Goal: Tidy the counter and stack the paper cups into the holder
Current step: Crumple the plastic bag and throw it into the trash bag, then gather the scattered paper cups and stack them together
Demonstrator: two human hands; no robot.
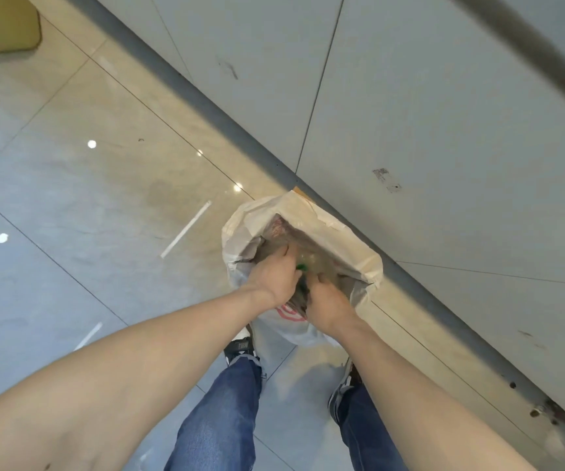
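A white plastic bag [345,246] with a red mark stands open on the floor against the counter base. Both hands reach down into its mouth. My left hand [272,275] and my right hand [327,300] press close together on crumpled clear rubbish with a green bit [303,266] between them. The fingertips are partly hidden inside the bag. No paper cups or cup holder show in this view.
Grey counter cabinet panels [427,113] run diagonally on the right, with a dark kick strip [206,103] at their foot. Glossy floor tiles [87,198] spread to the left. A yellowish bin [2,22] sits top left. My jeans and shoes stand below the bag.
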